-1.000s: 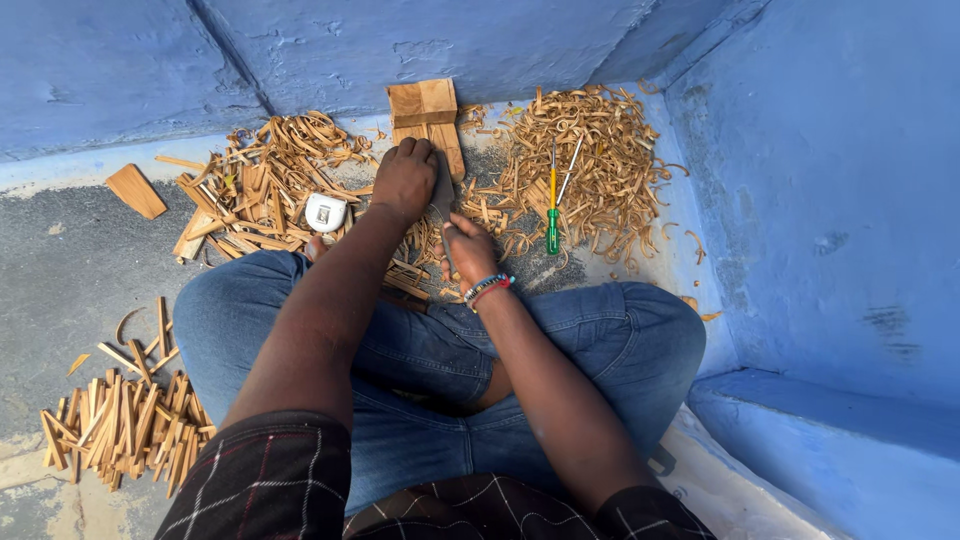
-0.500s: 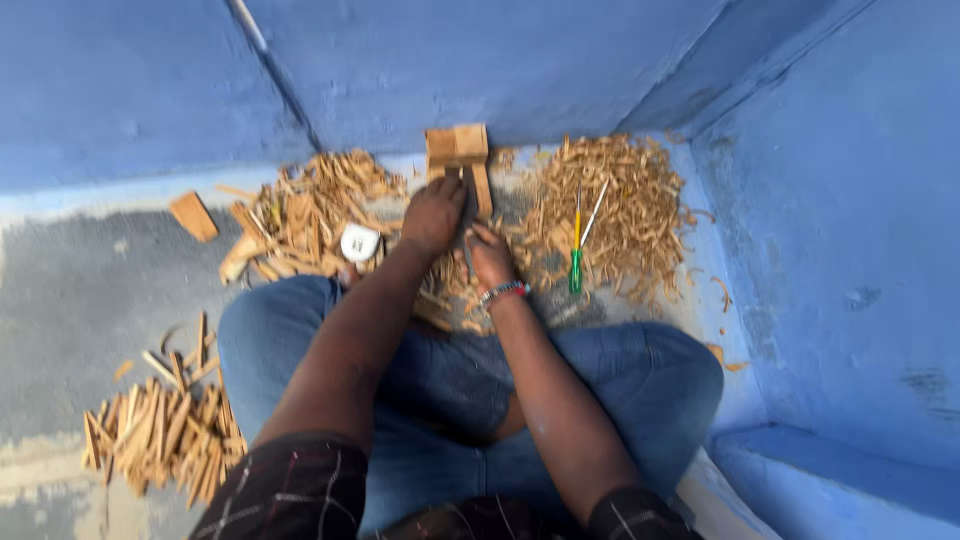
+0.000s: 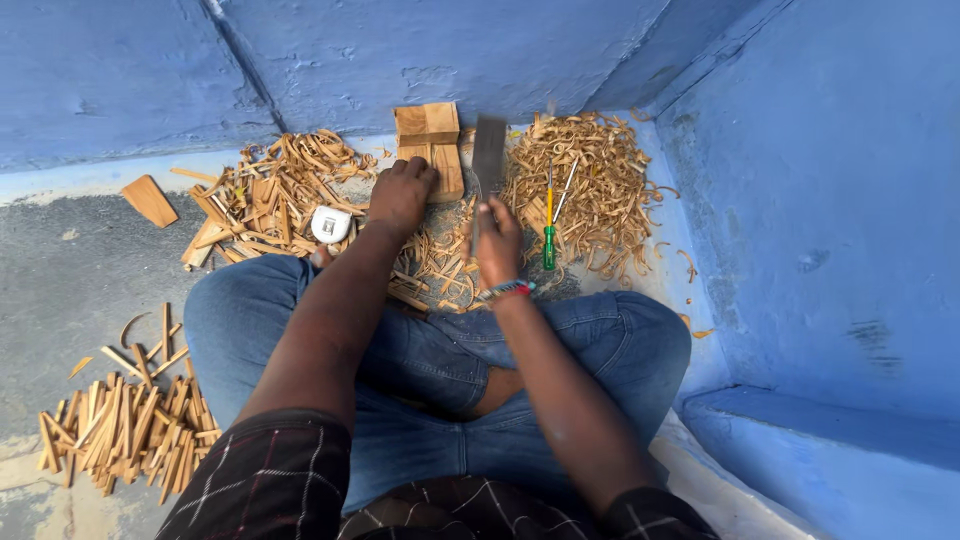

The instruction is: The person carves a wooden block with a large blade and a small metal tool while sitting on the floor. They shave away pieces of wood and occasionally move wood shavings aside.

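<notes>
I sit cross-legged on the floor against a blue wall. My left hand (image 3: pixel 402 192) rests on the near end of a wooden block (image 3: pixel 430 140) that stands against the wall; whether it pins a small piece there is hidden. My right hand (image 3: pixel 497 243) grips the handle of a flat grey blade (image 3: pixel 488 152), a chopping knife, raised upright just right of the block and blurred by motion. A beaded bracelet (image 3: pixel 505 290) is on that wrist. Wood shavings lie between my knees.
A heap of curly shavings (image 3: pixel 590 190) lies to the right with a green-handled screwdriver (image 3: pixel 549 240) on it. Split wood scraps (image 3: pixel 265 195) and a small white tape measure (image 3: pixel 331 224) lie left. A bundle of cut sticks (image 3: pixel 125 425) sits by my left knee; a wedge (image 3: pixel 150 200) lies farther off.
My right hand has lifted the blade up from the shavings beside the block. My left hand stays on the block. The camera view has shifted slightly.
</notes>
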